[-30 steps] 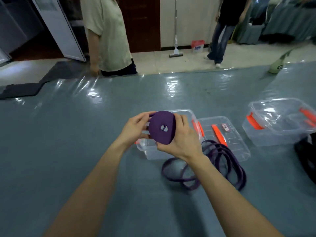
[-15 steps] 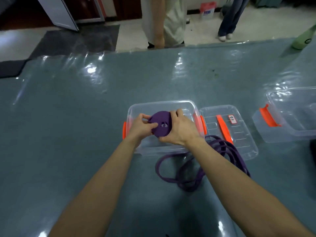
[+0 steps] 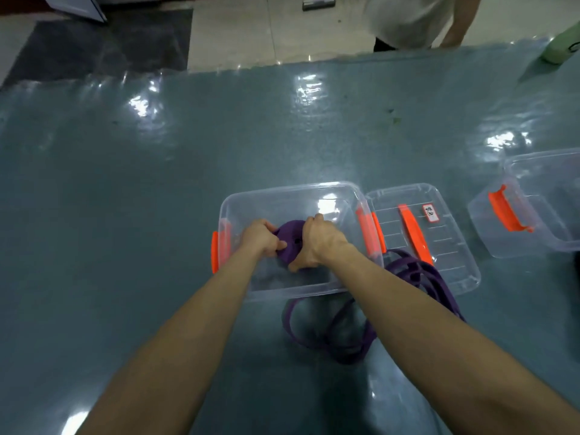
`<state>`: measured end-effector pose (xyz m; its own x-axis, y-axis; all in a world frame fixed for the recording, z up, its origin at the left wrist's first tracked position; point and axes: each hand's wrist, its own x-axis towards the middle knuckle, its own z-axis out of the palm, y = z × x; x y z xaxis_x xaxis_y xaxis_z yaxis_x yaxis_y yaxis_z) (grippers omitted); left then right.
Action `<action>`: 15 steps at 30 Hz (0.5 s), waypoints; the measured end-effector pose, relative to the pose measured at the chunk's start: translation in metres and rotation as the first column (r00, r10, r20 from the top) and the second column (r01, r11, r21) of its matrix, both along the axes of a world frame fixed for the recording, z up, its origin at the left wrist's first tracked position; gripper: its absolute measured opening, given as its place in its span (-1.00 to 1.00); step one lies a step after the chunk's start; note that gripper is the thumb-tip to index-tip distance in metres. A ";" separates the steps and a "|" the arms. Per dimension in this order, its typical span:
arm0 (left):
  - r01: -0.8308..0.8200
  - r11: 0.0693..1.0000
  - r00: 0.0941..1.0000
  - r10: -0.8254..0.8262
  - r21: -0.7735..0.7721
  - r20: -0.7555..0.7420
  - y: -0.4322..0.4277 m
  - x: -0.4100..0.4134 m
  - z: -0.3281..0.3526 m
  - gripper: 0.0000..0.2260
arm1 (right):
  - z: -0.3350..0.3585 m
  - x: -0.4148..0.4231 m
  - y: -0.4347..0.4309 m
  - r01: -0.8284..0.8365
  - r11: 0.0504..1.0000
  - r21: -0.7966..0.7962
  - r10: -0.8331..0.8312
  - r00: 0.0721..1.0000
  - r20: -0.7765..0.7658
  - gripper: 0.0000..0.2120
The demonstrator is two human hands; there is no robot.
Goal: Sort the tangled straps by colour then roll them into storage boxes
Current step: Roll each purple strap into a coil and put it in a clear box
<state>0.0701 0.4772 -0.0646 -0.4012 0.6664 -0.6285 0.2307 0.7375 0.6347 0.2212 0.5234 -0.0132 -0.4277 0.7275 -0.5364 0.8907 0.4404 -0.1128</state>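
**Grip: both hands closed round the purple roll, low in the open box; hazards noted**

1. Loose purple strap point(image 3: 345, 353). Slack loops on the surface point(image 3: 125, 215), just outside the box's near wall, trailing toward the lid. The right forearm hides whether it joins the roll. Hazard: if it does, its weight over the wall could drag the coil open.

2. Left hand point(image 3: 262, 238) and right hand point(image 3: 317, 246). Fingers curl on opposite sides of the purple roll point(image 3: 287, 233), which stands on edge. Nothing visible binds it. Hazard: when let go it will likely spring loose or tip flat and unwind.

3. Clear storage box point(image 3: 288, 188), orange latches, mid-surface. The roll sits low inside; contact with the floor cannot be told. Hazard: a light box on a glossy cover may slide under a push.

4. Lid point(image 3: 452, 243), labelled, flat against the box's right side. The strap lies beside it and could snag when the lid is lifted.

5. Second box point(image 3: 533, 233), toward the right edge, well apart.

6. Person point(image 3: 408, 20) standing at the far edge.
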 end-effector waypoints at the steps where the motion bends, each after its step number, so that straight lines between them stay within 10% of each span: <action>1: 0.013 1.000 1.000 -0.014 -0.010 -0.010 0.002 0.001 -0.002 -0.71 | -0.003 0.000 0.001 0.001 1.000 -0.004 -0.001 1.000 0.009 0.10; 15: 0.182 0.965 0.846 -0.252 -0.190 -0.470 0.001 0.013 -0.002 -0.53 | -0.005 -0.004 0.008 -0.058 0.995 -0.076 0.066 0.992 0.111 -0.04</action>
<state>0.0831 0.4779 -0.0670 -0.5330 0.6970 -0.4797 0.6477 0.7009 0.2987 0.2170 0.5315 -0.0182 -0.4042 0.6590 -0.6343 0.8708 0.4895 -0.0463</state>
